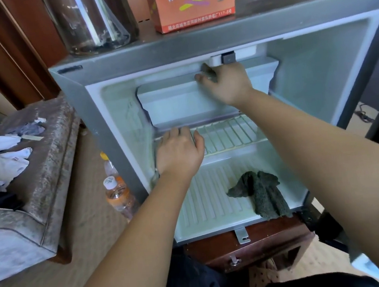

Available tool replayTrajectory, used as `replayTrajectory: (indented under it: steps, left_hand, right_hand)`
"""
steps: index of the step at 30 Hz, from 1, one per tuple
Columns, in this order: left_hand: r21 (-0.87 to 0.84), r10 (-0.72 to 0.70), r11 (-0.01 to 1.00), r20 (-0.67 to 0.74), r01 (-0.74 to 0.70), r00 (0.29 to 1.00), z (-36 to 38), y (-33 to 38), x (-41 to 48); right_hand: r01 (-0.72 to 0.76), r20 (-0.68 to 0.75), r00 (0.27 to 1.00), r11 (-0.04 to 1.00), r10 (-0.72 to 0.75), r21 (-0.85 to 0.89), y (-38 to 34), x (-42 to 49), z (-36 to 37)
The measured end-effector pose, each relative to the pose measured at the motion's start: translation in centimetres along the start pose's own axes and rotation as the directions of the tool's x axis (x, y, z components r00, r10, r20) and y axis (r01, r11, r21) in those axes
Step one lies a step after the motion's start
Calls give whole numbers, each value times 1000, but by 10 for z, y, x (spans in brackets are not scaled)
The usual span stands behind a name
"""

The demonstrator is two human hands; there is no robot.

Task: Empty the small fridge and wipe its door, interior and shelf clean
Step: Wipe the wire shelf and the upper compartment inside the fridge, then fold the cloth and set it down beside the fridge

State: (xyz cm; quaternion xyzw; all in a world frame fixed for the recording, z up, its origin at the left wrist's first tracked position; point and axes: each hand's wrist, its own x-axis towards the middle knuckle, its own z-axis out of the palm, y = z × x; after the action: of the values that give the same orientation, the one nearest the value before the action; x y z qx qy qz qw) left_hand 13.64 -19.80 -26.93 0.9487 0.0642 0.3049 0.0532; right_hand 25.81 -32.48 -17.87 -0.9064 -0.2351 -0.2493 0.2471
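While the small fridge (71, 90) stands open, its wire shelf (230, 134) is covered at the left front by the left hand (180, 151); the fingertips are hidden, so a grip cannot be told. A small dark part (206, 69) above the freezer box (174, 100) is pinched by the right hand (226, 82). A dark cloth (262, 194) is laid on the fridge floor.

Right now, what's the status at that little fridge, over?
Left hand grips wire shelf. Right hand pinches small dark part above freezer box. No food inside fridge; green cloth lying on its floor, untouched.
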Motion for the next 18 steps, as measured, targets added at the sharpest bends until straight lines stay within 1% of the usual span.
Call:
replayTrajectory:
  steps: [1, 2, 3, 5, 6, 7, 9, 10, 11, 12, 13, 14, 15, 16, 17, 18]
  left_hand:
    - [7, -6, 1000, 14, 6, 1000, -1, 1, 0]
    - [14, -11, 1000, 25, 10, 1000, -3, 1, 1]
    - [10, -16, 1000, 39, 16, 999, -4, 1, 2]
    - [3, -22, 1000, 96, 22, 995, -9, 3, 1]
    - [10, -22, 1000, 130, 21, 991, -10, 4, 0]
    - [11, -16, 1000, 143, 14, 990, -12, 5, -3]
    - [-78, 57, 996, 87, -50, 995, -21, 1, -23]
    - [-130, 103, 987, 22, -100, 994, -28, -4, -38]
    - [-161, 149, 974, -77, -159, 986, -39, -9, -57]
    - [-172, 184, 960, -202, -220, 962, -47, -17, -76]
    - [-160, 198, 953, -313, -257, 929, -54, -24, -93]
    - [-127, 193, 956, -409, -265, 892, -61, -30, -109]
    - [-103, 152, 968, -493, -231, 857, -69, -35, -120]
    - [-121, 79, 978, -546, -172, 834, -71, -40, -126]
    - [-204, -28, 974, -547, -100, 837, -70, -46, -127]
    - [-332, -158, 943, -489, -16, 858, -67, -51, -124]
  right_hand:
    - [26, -30, 999, 994, -23, 106, 2, -12, -3]
    - [63, -89, 995, 979, -47, 193, 4, -31, -6]
    - [106, -171, 983, 964, -65, 242, 5, -55, -9]
    - [157, -313, 947, 959, -78, 236, 10, -116, -8]
    - [160, -344, 936, 963, -77, 218, 14, -147, -4]
    - [156, -340, 937, 967, -79, 204, 21, -176, 1]
    - [145, -254, 962, 976, -101, 161, 37, -220, 16]
    - [137, -197, 974, 983, -112, 119, 45, -234, 24]
    - [125, -152, 982, 989, -112, 76, 53, -244, 33]
    - [92, -107, 990, 995, -87, 41, 60, -250, 42]
    - [31, -38, 999, 1000, -30, 7, 67, -252, 52]
    - [-52, 67, 996, 998, 54, -36, 75, -253, 63]
    - [-136, 195, 969, 985, 154, -102, 83, -254, 74]
    - [-199, 310, 919, 965, 244, -169, 91, -255, 84]
    - [-240, 386, 872, 950, 301, -200, 98, -257, 93]
    - [-272, 419, 847, 944, 328, -189, 103, -260, 101]
